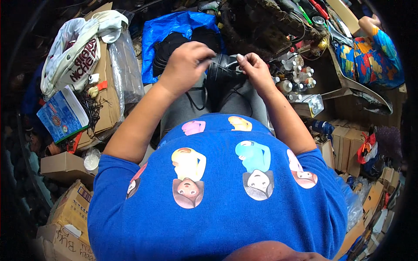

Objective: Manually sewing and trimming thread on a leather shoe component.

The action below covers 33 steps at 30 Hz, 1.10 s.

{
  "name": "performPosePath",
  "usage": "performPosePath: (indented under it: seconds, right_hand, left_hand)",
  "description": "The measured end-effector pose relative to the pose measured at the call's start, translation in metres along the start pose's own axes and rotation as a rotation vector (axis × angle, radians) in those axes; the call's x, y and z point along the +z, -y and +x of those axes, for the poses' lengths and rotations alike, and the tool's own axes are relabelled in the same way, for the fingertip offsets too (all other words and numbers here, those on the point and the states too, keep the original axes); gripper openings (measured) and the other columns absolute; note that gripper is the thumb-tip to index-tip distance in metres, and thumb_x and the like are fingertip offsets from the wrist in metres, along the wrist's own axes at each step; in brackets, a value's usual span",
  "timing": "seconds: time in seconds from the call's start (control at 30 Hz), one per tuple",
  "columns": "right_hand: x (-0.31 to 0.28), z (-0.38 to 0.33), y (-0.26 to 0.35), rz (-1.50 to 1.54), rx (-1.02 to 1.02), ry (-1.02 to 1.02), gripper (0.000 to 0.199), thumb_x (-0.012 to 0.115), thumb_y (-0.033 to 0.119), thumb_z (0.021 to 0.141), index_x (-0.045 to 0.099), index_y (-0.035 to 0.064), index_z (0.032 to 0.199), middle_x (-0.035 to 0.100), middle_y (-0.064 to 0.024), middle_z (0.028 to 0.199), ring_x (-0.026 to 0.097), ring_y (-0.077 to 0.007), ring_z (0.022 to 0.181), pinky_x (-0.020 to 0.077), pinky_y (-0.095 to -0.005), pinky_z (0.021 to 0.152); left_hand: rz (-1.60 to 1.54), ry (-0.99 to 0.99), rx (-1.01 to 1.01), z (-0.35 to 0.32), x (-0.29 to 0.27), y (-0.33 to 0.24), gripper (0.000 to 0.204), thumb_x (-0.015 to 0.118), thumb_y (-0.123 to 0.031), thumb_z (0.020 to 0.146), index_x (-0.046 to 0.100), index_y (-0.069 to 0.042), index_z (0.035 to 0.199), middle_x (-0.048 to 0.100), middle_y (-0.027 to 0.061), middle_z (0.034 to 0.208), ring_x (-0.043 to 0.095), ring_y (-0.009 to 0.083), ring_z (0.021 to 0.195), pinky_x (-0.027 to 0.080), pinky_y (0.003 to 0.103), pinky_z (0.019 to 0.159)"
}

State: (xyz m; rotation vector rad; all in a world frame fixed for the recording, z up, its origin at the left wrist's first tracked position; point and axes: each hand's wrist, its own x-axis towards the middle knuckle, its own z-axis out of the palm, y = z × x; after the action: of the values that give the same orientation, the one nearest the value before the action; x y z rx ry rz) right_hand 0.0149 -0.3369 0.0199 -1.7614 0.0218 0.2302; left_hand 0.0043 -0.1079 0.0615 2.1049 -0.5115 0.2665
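A black leather piece (pixel 222 65), which looks like a shoe, rests over my lap between my two hands. My left hand (pixel 185 67) is at its left side, fingers curled and thumb near the forefinger; what they grip is hidden. On the other side, my right hand (pixel 257 74) has thumb and forefinger pinched beside the leather, on something too small to make out. A thin light line shows on the leather near the right fingertips. Black cord (pixel 198 100) hangs in a loop over my grey trousers (pixel 176 111).
Beyond my knees lies a blue plastic bag (pixel 152 52) with black items on it. Several small bottles (pixel 285 85) stand at right, near a wooden frame and a person's colourful sleeve (pixel 365 56). On the left are a white cloth bag (pixel 74 56), a blue book (pixel 63 114) and cardboard boxes (pixel 65 167).
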Motion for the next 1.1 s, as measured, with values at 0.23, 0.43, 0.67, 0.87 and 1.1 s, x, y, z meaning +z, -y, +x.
performPosePath:
  seconds: [0.23, 0.43, 0.67, 0.87, 1.1]
  right_hand:
    - [0.002, -0.001, 0.013, -0.109, 0.103, 0.106, 0.039, 0.066, 0.040, 0.079, 0.067, 0.0015, 0.087, 0.062, -0.0019, 0.074, 0.053, -0.0088, 0.069, 0.0425, -0.0238, 0.065]
    - [0.007, 0.003, 0.007, -0.075, 0.169, 0.190, 0.034, 0.065, 0.037, 0.080, 0.066, 0.0035, 0.071, 0.056, 0.0010, 0.064, 0.047, -0.0061, 0.060, 0.0371, -0.0227, 0.055]
    - [-0.023, 0.007, -0.009, -0.030, 0.165, 0.144, 0.030, 0.064, 0.033, 0.081, 0.062, 0.0053, 0.068, 0.050, 0.0045, 0.062, 0.040, -0.0052, 0.057, 0.0323, -0.0231, 0.053]
    - [-0.002, 0.012, -0.001, 0.044, 0.201, 0.248, 0.032, 0.063, 0.037, 0.082, 0.063, 0.0057, 0.073, 0.052, 0.0053, 0.067, 0.041, -0.0048, 0.060, 0.0333, -0.0225, 0.055]
    - [-0.001, 0.004, 0.013, -0.103, 0.178, 0.250, 0.031, 0.064, 0.034, 0.082, 0.063, 0.0054, 0.070, 0.052, 0.0054, 0.063, 0.042, -0.0054, 0.058, 0.0344, -0.0240, 0.054]
  left_hand:
    - [0.462, 0.274, 0.394, 0.016, 0.007, -0.006, 0.010, 0.059, -0.009, 0.071, 0.060, -0.011, 0.081, 0.058, 0.0049, 0.081, 0.054, 0.0225, 0.083, 0.041, 0.035, 0.072]
    - [0.639, 0.352, 0.490, 0.019, -0.001, -0.008, 0.010, 0.055, -0.006, 0.071, 0.057, -0.011, 0.080, 0.054, 0.0063, 0.078, 0.053, 0.0233, 0.084, 0.041, 0.034, 0.072]
    - [0.676, 0.319, 0.148, 0.018, -0.111, 0.044, 0.014, 0.058, -0.002, 0.072, 0.059, -0.009, 0.085, 0.055, 0.0093, 0.092, 0.056, 0.0249, 0.081, 0.044, 0.030, 0.071]
    - [-0.397, 0.084, -0.165, 0.010, -0.127, 0.033, 0.011, 0.058, -0.010, 0.085, 0.060, -0.004, 0.095, 0.058, 0.0067, 0.104, 0.059, 0.0199, 0.091, 0.045, 0.031, 0.080]
    - [-1.532, 0.117, -0.178, 0.011, -0.111, 0.031, 0.016, 0.047, -0.020, 0.093, 0.051, -0.008, 0.083, 0.046, 0.0028, 0.070, 0.043, 0.0158, 0.061, 0.040, 0.031, 0.068]
